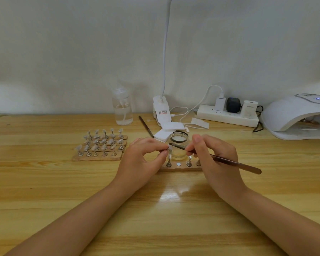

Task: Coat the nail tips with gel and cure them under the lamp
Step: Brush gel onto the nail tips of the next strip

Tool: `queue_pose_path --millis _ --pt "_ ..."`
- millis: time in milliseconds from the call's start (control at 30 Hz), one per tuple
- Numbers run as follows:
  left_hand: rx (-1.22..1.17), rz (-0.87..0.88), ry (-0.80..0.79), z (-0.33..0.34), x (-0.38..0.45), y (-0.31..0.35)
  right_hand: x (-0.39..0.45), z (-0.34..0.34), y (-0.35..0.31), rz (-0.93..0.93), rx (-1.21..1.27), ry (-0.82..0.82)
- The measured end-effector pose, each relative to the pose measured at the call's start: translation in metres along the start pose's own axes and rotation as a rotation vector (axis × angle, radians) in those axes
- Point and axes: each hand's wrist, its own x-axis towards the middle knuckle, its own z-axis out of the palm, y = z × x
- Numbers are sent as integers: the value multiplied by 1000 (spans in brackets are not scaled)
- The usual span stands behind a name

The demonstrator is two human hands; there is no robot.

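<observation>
My left hand [143,159] pinches a clear nail tip [169,149] on its small metal stand, above a wooden holder strip [179,169] at the table's centre. My right hand [213,159] grips a long dark gel brush [235,163]; the brush's head touches the nail tip. A small open glass jar [178,145] of clear gel stands right behind the strip. Other stands on the strip sit partly behind my right hand. The white curing lamp [299,115] stands at the far right with its display lit.
Three wooden strips with several nail tips on stands [101,145] lie to the left. Behind are a clear pump bottle [122,109], a clip lamp's base [162,109], white pads [171,127], a second brush [146,126] and a power strip [227,115] with cables.
</observation>
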Motion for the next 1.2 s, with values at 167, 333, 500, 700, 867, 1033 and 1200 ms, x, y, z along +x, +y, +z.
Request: queue_pose_path --millis 167,333,500,700,867,1033,1200 --pt "-4 -2 6 1 0 0 0 1 3 -9 -4 -3" --pt "-3 -11 -4 1 0 0 0 2 5 -24 -22 -3" --pt "1 -16 -8 1 0 0 0 2 4 -27 -14 8" --pt "4 -11 -3 1 0 1 0 1 4 -38 -3 13" --pt "3 -9 1 0 0 2 -1 -1 5 -21 22 24" --pt "14 -10 1 1 0 2 -1 -2 5 -40 10 51" --pt "23 -3 -4 1 0 2 -1 3 4 -61 -62 27"
